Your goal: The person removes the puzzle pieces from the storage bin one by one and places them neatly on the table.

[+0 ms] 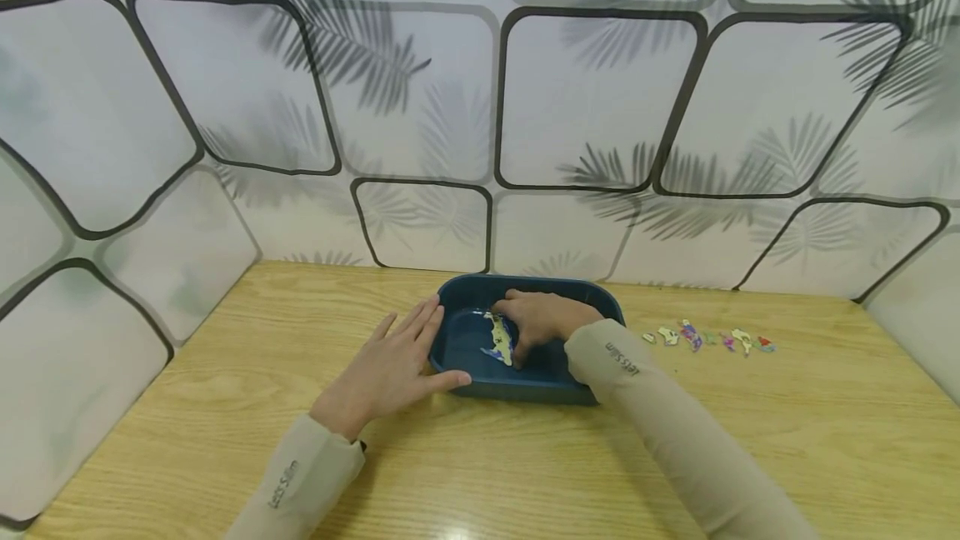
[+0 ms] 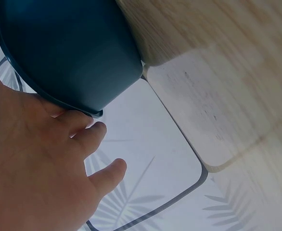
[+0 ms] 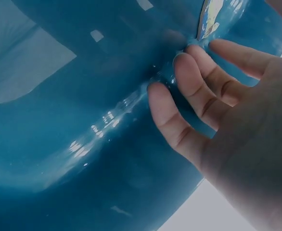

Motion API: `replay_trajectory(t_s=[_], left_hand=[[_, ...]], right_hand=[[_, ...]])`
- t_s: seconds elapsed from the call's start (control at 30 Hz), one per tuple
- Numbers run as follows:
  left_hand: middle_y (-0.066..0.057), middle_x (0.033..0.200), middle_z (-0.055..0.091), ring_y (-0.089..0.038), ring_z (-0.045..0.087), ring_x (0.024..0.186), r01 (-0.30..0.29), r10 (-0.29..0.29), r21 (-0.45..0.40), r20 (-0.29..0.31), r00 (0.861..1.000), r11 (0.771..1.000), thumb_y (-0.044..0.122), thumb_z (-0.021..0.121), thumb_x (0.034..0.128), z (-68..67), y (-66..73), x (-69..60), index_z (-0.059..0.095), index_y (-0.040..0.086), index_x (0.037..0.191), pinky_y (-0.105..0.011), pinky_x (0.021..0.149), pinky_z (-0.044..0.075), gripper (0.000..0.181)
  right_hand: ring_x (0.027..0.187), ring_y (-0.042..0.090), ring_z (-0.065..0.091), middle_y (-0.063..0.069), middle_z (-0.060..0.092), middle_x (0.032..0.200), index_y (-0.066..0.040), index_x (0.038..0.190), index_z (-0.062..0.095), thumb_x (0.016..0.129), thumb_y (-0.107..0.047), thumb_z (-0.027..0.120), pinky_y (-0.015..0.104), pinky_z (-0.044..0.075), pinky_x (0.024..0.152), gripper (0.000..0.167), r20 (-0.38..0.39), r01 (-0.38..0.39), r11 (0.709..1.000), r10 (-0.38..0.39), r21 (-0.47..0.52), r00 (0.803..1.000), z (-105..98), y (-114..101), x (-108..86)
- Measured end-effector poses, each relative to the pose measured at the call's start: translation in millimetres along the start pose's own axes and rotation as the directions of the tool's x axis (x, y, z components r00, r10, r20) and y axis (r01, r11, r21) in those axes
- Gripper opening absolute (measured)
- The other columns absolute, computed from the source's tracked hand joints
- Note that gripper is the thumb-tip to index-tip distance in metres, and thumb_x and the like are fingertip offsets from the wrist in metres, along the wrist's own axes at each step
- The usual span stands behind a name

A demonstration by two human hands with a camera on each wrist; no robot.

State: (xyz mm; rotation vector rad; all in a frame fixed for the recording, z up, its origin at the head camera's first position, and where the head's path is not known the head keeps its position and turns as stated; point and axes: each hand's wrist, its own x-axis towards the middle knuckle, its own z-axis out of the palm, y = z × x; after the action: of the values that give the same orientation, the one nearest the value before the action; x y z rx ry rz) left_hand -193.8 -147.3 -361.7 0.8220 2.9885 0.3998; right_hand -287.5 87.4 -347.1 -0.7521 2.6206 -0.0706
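Note:
A dark blue plastic basin (image 1: 525, 392) stands on the table, shiny and apparently wet inside. My left hand (image 1: 397, 365) rests on its left rim, fingers fairly straight and spread, thumb over the front corner. Inside the basin my right hand (image 1: 543, 319) reaches down with bent fingers. Between its thumb and index finger is a flat, irregular cutout piece (image 1: 498, 340), yellowish with blue at the lower end. In the right wrist view only part of the piece (image 3: 212, 17) shows beyond the fingertips; the thumb's contact is mostly hidden there.
On the table (image 1: 750, 432) right of the basin, several small colourful irregular pieces (image 1: 691, 336) lie in a row. Behind the table hangs a pale backdrop (image 1: 585, 107) with dark outlines and leaf prints.

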Motion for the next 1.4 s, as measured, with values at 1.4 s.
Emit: replay_trajectory(t_s=[1.4], left_hand=[[-0.018,0.166,0.018,-0.031,0.019,0.153,0.002,-0.002,0.008,-0.002,1.000,1.000,0.066,0.052,0.0970,0.2,0.2,0.0,0.026,-0.005,0.158,-0.060,0.119,0.016,0.097]], right_hand=[[0.130,0.028,0.050,0.013,0.051,0.142,-0.013,0.147,0.045,0.077,-0.022,0.090,0.047,0.043,0.107,0.084,0.061,0.022,0.994,-0.029,0.111,0.998,0.2,-5.7,3.9]])
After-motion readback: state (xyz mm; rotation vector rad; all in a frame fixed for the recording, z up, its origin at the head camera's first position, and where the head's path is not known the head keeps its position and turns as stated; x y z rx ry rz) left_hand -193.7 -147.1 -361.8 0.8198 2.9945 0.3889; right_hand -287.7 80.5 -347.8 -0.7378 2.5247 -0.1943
